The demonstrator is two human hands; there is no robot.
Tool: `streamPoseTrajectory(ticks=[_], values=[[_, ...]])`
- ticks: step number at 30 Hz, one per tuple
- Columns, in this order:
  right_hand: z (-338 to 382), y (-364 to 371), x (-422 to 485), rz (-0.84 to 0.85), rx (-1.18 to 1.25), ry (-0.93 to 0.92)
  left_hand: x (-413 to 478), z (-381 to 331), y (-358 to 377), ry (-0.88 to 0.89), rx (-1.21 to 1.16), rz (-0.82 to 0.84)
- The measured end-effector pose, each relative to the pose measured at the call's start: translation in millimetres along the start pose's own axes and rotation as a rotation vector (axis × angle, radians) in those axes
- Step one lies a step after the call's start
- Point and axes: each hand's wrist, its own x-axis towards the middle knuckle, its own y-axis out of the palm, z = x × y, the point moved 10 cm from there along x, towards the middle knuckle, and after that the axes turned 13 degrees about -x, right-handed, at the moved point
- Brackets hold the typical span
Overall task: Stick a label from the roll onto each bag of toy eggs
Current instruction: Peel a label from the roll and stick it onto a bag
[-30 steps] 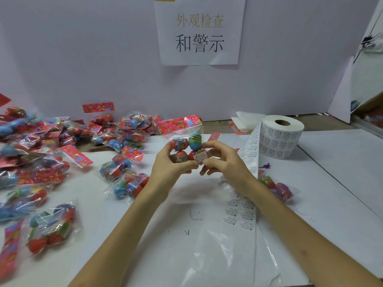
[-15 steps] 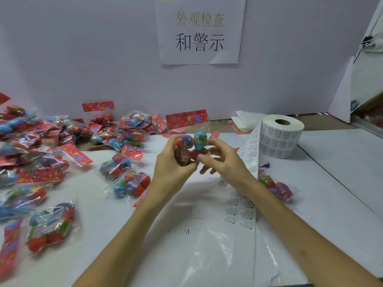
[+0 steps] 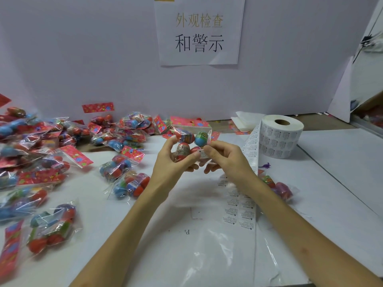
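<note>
**Me:** Since half a second ago the bag of toy eggs (image 3: 191, 141) has turned flat toward me, and the white label (image 3: 201, 154) shows on it again.

**Mate:** And your fingers?

**Me:** My left hand (image 3: 172, 162) pinches the bag's lower left between thumb and fingertips. My right hand (image 3: 226, 160) pinches it at the label, thumb on the label's edge (the other fingertips curl behind the bag, mostly hidden). I hold the bag up off the table, left of the label roll (image 3: 281, 137).

**Mate:** What's around it?

**Me:** A strip of labels (image 3: 251, 146) trails from the roll's left side and runs down under my right wrist. A second bag (image 3: 277, 185) lies in front of the roll, partly behind my right forearm. A heap of bags (image 3: 41, 146) spreads well to the left of the roll.
</note>
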Motion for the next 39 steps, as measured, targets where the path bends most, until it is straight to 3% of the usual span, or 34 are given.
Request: streamPoseTrajectory(ticks=[4, 10, 13, 21, 26, 30, 35, 39], values=[[3.6, 2.1, -2.1, 0.009, -0.023, -0.019, 1.2, 8.5, -2.6, -0.068, 0.02, -0.027], [1.8, 7.8, -0.7, 0.084, -0.029, -0.015, 3.3, 21.3, -10.9, -0.168, -0.133, -0.061], [-3.7, 6.4, 0.7, 0.052, -0.116, 0.026, 4.1, 21.2, -14.3, -0.14, -0.102, -0.077], [-1.8, -12.3, 0.8, -0.075, 0.001, 0.0, -0.4, 19.9, 1.5, -0.083, 0.173, 0.032], [-2.1, -16.2, 2.1, -0.081, -0.022, -0.023, -1.4, 11.7, 8.6, -0.031, 0.129, 0.076], [5.5, -15.4, 3.9, -0.003, -0.042, -0.088, -2.9, -0.5, 13.2, 0.126, 0.239, 0.105], [5.3, -9.1, 1.4, 0.014, -0.296, -0.132, -20.5, -38.5, 18.6, 0.644, 0.836, -0.03], [13.2, -5.1, -2.0, -0.009, -0.327, -0.2, -31.9, -51.5, 22.9, 0.863, 0.977, -0.092]])
